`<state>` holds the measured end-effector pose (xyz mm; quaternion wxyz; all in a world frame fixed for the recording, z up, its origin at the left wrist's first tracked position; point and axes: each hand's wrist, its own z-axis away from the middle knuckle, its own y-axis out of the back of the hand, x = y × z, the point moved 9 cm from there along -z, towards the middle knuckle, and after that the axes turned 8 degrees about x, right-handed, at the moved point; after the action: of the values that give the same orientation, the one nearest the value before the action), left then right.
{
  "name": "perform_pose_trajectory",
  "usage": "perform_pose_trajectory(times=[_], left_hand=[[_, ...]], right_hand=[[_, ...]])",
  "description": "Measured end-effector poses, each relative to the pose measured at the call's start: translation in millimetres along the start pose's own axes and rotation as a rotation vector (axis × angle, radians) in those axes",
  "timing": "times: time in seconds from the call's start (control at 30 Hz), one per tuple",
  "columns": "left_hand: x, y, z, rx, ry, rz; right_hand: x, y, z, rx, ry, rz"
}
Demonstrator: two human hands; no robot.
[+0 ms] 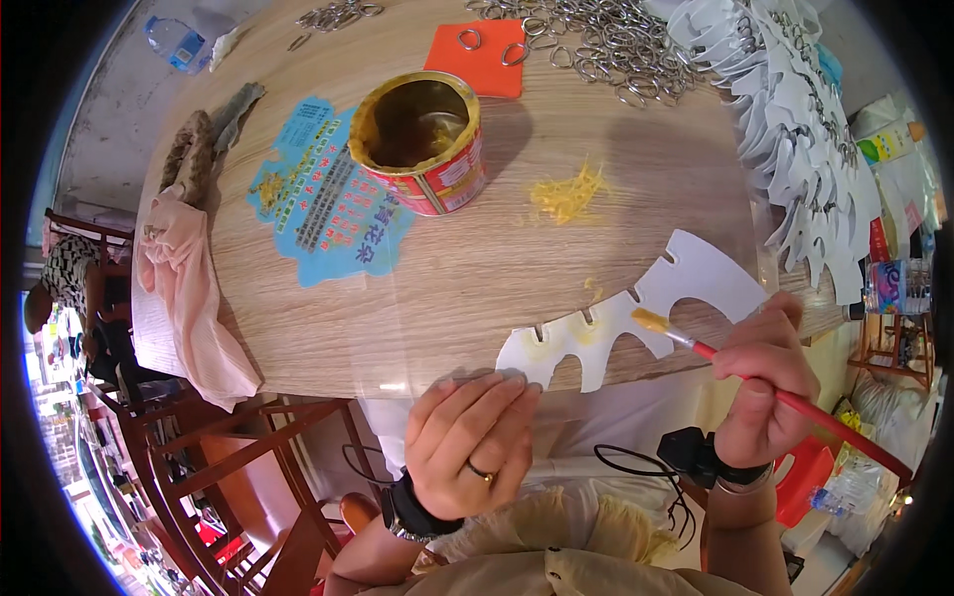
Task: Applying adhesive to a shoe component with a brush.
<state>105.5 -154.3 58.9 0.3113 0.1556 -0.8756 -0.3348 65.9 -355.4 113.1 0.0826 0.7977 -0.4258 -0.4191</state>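
My right hand [765, 382] grips a long red-handled paintbrush [704, 350], its bristles coated in yellow paste. The brush tip lies over the middle of a white piece [711, 278], a curved strip with slits along its far edge and deep rounded notches along its near edge. Yellow smears mark the strip around its slits toward the left. At the strip's left end, my left hand [472, 442] pinches the near edge with fingers together; its thumb is hidden. Farther back stands an open red tin [432, 184], with yellow paste on its rim and inside.
A yellow paste clump [566, 194] lies on the wooden table [447, 318]. The tin stands on a blue printed card [333, 199]. Metal rings [626, 45] heap behind, near an orange square [467, 74]. White pieces with rings [805, 149] line the right edge; a pink cloth [184, 288] hangs left.
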Motion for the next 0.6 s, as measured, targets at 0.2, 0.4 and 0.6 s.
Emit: perform_pose_trajectory(times=[0.2,0.4,0.6], left_hand=[[-4.2,-2.1,11.0,0.09,-0.082,-0.027],[-5.0,-3.1,14.0,0.125,-0.096,-0.025],[-5.8,-5.6,17.3,0.145,-0.139,-0.014]], right_hand=[[-1.7,-17.2,-5.7,-0.104,0.052,0.081],[0.0,-14.4,-6.5,-0.136,0.03,0.12],[8.1,-4.1,-12.1,-0.057,0.051,0.198]])
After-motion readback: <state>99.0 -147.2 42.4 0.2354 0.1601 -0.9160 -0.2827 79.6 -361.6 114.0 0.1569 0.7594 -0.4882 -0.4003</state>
